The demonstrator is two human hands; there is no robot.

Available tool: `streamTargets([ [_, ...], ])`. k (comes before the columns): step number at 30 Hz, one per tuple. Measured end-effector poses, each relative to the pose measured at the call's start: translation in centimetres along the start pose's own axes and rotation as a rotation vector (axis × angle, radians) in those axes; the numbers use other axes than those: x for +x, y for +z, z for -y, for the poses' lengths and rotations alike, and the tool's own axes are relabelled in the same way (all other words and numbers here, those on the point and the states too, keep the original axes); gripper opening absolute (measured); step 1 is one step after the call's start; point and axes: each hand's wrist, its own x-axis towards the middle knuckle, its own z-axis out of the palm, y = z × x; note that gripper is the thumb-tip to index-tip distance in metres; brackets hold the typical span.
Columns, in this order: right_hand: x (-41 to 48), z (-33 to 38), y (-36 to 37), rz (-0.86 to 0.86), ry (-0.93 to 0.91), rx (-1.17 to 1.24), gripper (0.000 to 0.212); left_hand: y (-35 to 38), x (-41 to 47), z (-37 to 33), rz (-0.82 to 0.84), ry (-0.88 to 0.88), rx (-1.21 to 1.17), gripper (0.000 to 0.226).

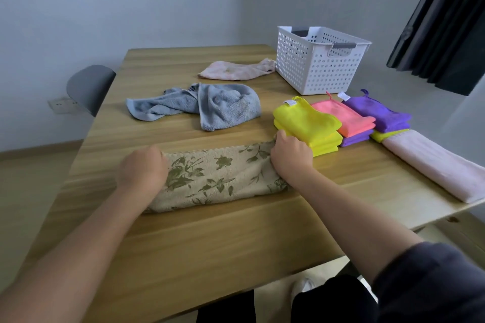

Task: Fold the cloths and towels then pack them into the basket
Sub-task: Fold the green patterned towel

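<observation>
A beige towel with a green leaf print point(217, 178) lies folded lengthwise on the wooden table point(210, 238). My left hand point(143, 169) grips its left end and my right hand point(290, 156) grips its right end, fingers curled over the far corners. Beyond it lie a crumpled blue towel point(215, 107) and a crumpled pale pink cloth point(236, 71). The white perforated basket point(319, 60) stands at the far right. Folded yellow cloths point(307, 120), coral cloths point(346, 118) and purple cloths point(380, 115) sit in stacks beside my right hand.
A folded pale pink towel point(433, 162) lies along the table's right edge. A grey chair point(88, 86) stands at the left side. Dark curtains point(446, 21) hang at the upper right. Something dark grey shows inside the basket.
</observation>
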Motion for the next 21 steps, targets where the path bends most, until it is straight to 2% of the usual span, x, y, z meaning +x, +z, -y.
streamTargets([
  [3, 0.0, -0.1, 0.0, -0.006, -0.047, -0.032, 0.015, -0.4, 1.0, 0.6, 0.046, 0.006, -0.018, 0.025],
  [6, -0.2, 0.0, -0.1, -0.025, -0.085, -0.044, 0.02, -0.1, 1.0, 0.8, 0.008, 0.006, -0.021, 0.027],
  [10, -0.6, -0.3, -0.8, -0.09, -0.13, -0.062, 0.032, -0.4, 0.1, 1.0, -0.181, 0.04, -0.029, 0.019],
  [12, -0.9, -0.1, -1.1, -0.183, -0.241, -0.022, 0.04, -1.3, -0.8, 0.4, -0.274, 0.143, -0.051, 0.03],
  [13, -1.3, 0.4, -1.2, -0.175, -0.305, 0.046, 0.045, -1.6, -1.6, -0.3, -0.26, 0.217, -0.074, 0.038],
  [15, -2.5, 1.7, -1.0, 0.013, -0.402, 0.169, 0.051, -1.5, -3.4, -1.9, -0.082, 0.347, -0.133, 0.051],
  [17, -3.6, 2.4, 0.0, 0.264, -0.439, 0.121, 0.057, -0.5, -4.6, -3.1, 0.176, 0.417, -0.083, 0.064],
  [19, -4.2, 1.8, 0.9, 0.329, -0.452, 0.01, 0.065, 0.6, -4.8, -3.0, 0.299, 0.407, -0.002, 0.072],
  [21, -4.3, 0.6, 1.0, 0.32, -0.437, -0.032, 0.076, 1.0, -4.8, -2.2, 0.303, 0.353, 0.033, 0.075],
])
